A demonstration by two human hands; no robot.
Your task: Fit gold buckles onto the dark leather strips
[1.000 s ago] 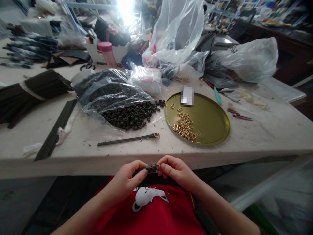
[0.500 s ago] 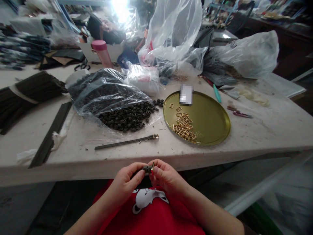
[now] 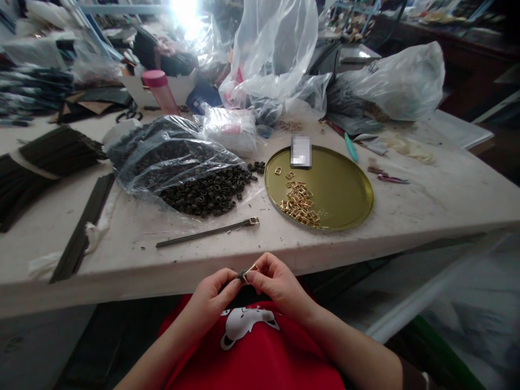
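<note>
In front of the table edge, my left hand (image 3: 219, 290) is closed on a dark strap (image 3: 240, 276), of which only a short end shows between the fingers. My right hand (image 3: 274, 279) pinches a gold buckle (image 3: 251, 271) at that end of the strap. Beyond my hands lies a strap with a gold buckle on its right end (image 3: 207, 233), flat on the table. The round gold tray (image 3: 345, 195) holds a pile of loose gold buckles (image 3: 299, 206) at its left side. Dark strap loops (image 3: 203, 192) spill from a clear plastic bag (image 3: 162, 151).
A bundle of dark straps (image 3: 49, 151) and several loose straps (image 3: 85, 227) lie at the left. A pink bottle (image 3: 160, 92), scissors (image 3: 129, 115) and plastic bags (image 3: 276, 59) stand or lie further back. To the right are a turquoise-handled tool (image 3: 350, 147) and small snips (image 3: 392, 179).
My right hand has risen slightly, and the gold buckle now shows tilted at the strap's end. The whole view has shifted a little, with the table contents appearing further left.
</note>
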